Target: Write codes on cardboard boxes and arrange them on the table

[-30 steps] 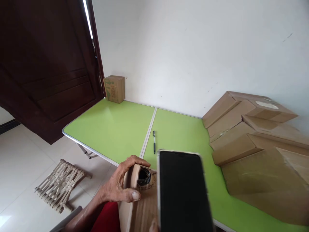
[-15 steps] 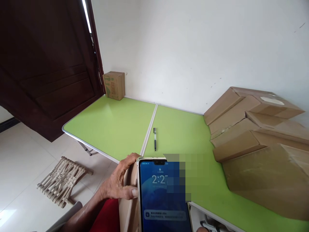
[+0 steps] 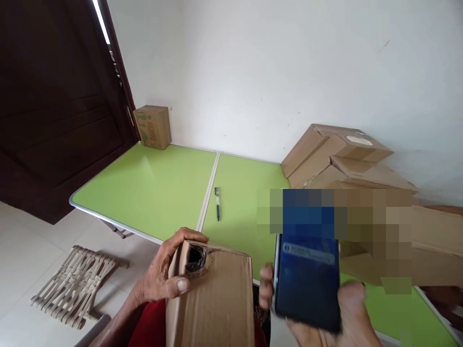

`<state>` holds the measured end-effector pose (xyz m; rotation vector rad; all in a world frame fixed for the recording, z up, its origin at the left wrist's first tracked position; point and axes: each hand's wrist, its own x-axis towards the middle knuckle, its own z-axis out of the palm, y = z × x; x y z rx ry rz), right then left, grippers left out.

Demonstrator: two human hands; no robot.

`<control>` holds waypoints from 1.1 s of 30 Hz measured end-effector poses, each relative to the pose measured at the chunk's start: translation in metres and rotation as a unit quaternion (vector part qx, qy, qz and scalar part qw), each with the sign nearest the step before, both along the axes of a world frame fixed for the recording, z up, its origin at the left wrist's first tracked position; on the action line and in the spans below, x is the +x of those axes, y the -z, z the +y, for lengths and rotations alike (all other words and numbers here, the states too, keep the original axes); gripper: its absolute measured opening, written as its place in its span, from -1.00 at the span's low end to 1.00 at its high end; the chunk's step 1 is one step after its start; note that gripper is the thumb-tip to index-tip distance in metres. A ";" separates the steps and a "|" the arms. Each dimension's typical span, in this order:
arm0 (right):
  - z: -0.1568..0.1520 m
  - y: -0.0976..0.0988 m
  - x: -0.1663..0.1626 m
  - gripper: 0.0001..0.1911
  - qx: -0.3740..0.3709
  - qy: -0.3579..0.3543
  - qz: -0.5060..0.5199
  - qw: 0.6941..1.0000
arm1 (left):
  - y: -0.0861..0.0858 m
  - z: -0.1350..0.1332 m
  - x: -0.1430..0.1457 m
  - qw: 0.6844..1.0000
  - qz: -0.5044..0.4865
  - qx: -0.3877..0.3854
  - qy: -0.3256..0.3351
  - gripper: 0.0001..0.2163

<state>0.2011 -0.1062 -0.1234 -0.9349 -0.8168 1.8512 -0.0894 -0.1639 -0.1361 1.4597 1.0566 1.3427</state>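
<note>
My left hand (image 3: 164, 272) grips the near-left corner of a cardboard box (image 3: 220, 303), its thumb on the top and its fingers over the far edge. Beside the thumb, the box has a ragged dark hole (image 3: 196, 259). To the right of the box my right hand (image 3: 352, 313) holds a smartphone (image 3: 307, 284), screen facing me and lit blue. The phone's upper part is covered by pixelation, and the hand is slightly blurred. A black and clear pen (image 3: 217, 203) lies on the green table (image 3: 144, 178), beyond the box.
Several stacked cardboard boxes (image 3: 307, 149) lean at the table's right, partly pixelated. A small printed carton (image 3: 155, 127) stands in the far-left corner by a dark door (image 3: 65, 96). A woven stool (image 3: 77, 284) sits on the floor at left. A white wall (image 3: 235, 72) borders the table.
The phone has moved right, away from in front of the box, uncovering the box top and its hole. My right hand has come into view. The view has shifted slightly right.
</note>
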 end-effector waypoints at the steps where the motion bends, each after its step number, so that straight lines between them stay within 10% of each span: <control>1: 0.014 0.001 -0.001 -0.30 -0.012 0.036 -0.002 0.999 | 0.000 0.000 -0.001 1.000 0.000 -0.002 -0.001 -0.22; 12: 0.114 0.108 -0.028 -0.47 -0.048 0.068 -0.197 0.977 | -0.005 0.003 0.000 1.000 -0.007 -0.018 -0.013 -0.20; 20: 0.128 0.110 -0.034 -0.46 0.019 0.046 -0.308 0.950 | -0.001 0.002 0.000 1.000 0.002 -0.001 -0.017 -0.20; 33: 0.120 0.096 -0.021 -0.40 0.179 -0.019 -0.565 0.805 | 0.029 -0.004 -0.003 0.988 0.137 0.062 -0.042 -0.23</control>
